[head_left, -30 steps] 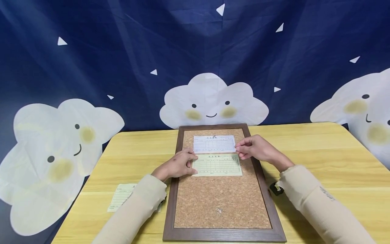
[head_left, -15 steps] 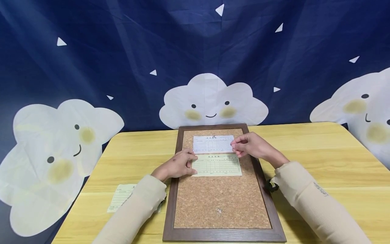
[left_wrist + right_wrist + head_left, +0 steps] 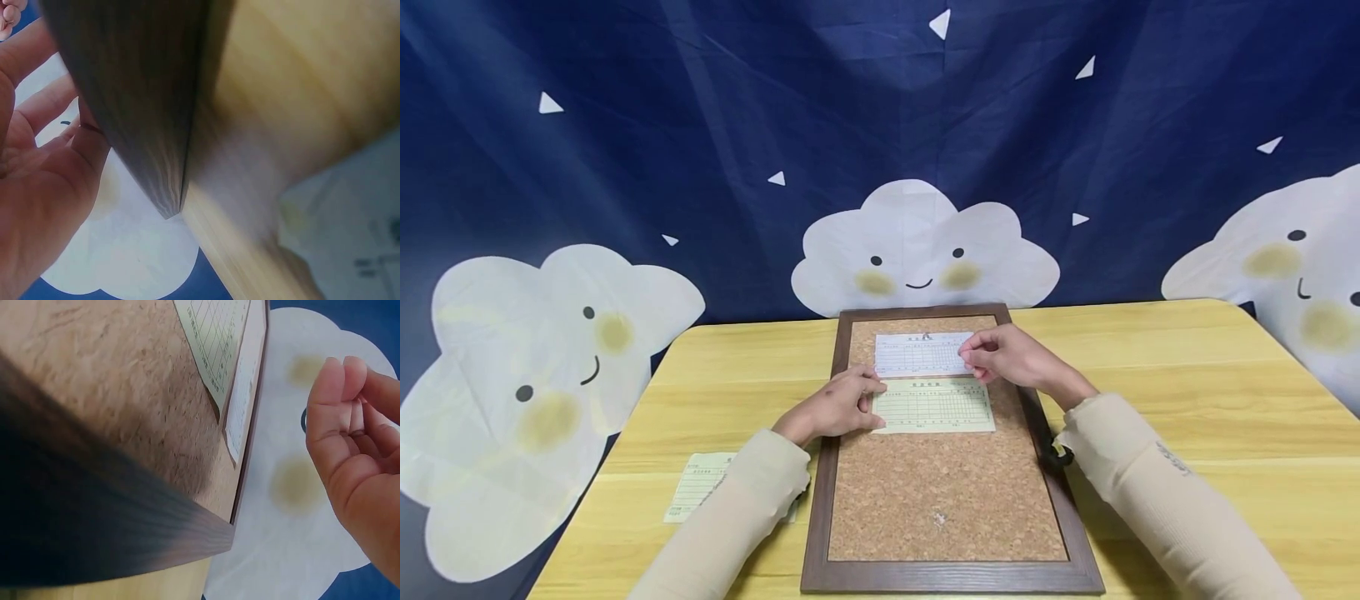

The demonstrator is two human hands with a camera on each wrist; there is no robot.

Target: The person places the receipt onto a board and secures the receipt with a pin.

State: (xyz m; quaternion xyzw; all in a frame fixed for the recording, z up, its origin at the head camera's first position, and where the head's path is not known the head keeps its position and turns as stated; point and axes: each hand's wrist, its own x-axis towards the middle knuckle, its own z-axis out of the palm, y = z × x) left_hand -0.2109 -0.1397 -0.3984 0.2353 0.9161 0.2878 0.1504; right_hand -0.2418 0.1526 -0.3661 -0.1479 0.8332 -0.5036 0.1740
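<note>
A white printed form slip (image 3: 917,358) lies near the far end of a framed corkboard (image 3: 947,475). Directly below it is a pale green form slip (image 3: 932,408). The fingers and thumb of my left hand (image 3: 835,406), spread apart, rest at the green slip's left edge. Over the right part of the white slip is my right hand (image 3: 1011,360). Its thumb and index fingertips meet in a pinch (image 3: 344,378); nothing shows between them, and anything tiny there is hidden. A small shiny pin-like thing (image 3: 927,337) sits at the white slip's top edge.
Another pale green slip (image 3: 696,487) lies on the wooden table (image 3: 1187,375) at left, partly under my left sleeve. Small clear bits (image 3: 939,520) are on the cork's near part. A dark wooden frame (image 3: 951,577) edges the board. A blue cloud-print curtain (image 3: 865,100) hangs behind.
My right hand has slid left from the white slip's right edge to over its right part, thumb and index still together. The left hand and both slips have stayed in place.
</note>
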